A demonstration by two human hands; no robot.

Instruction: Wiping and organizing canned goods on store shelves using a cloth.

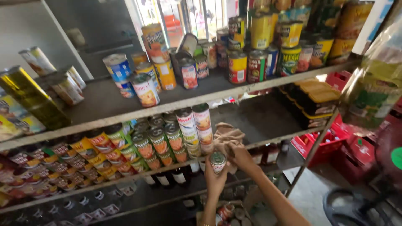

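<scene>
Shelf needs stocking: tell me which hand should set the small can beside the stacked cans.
Left, probably. The left hand already grips the small can just below the stacked cans, while the right hand is on the cloth.

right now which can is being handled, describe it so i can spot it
Find the middle shelf of the metal rack. At its front edge, right of the stacked cans, the left hand holds a small can. It alone is off the shelf, silver top toward the camera.
</scene>
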